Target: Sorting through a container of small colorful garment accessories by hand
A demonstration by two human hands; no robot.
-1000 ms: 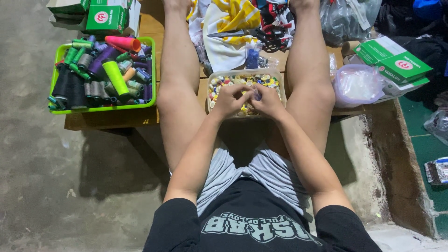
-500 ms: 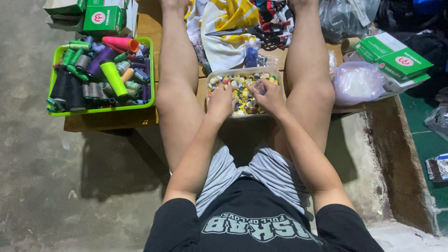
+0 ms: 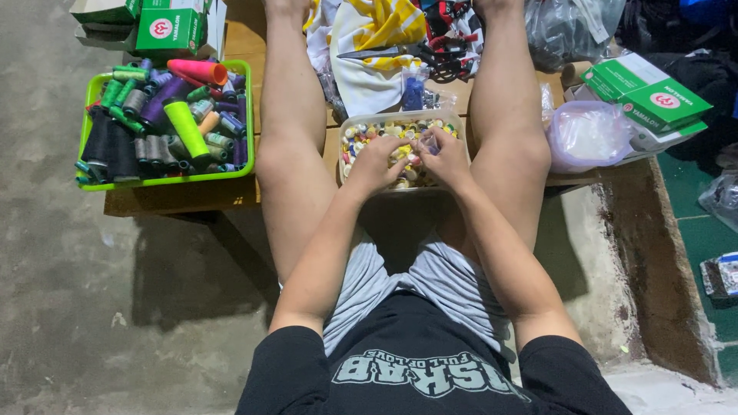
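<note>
I sit with my legs stretched out either side of a clear plastic tub [image 3: 347, 123] filled with several small coloured buttons or beads [image 3: 380, 129]. My left hand [image 3: 374, 164] rests in the tub's near left part, fingers curled down into the pieces. My right hand [image 3: 444, 156] is in the near right part, fingertips pinched together over the pieces, close to the left hand. What either hand holds is too small to tell.
A green tray [image 3: 165, 181] of several thread spools sits at left on a wooden board [image 3: 177, 200]. Green and white boxes [image 3: 171, 27] lie behind it, more boxes [image 3: 642, 96] and a plastic bag [image 3: 588, 134] at right. Cloth and scissors [image 3: 384, 52] lie beyond the tub.
Both hands have shifted slightly within the tub and drawn closer together; the view has dipped a little. Nothing else has moved.
</note>
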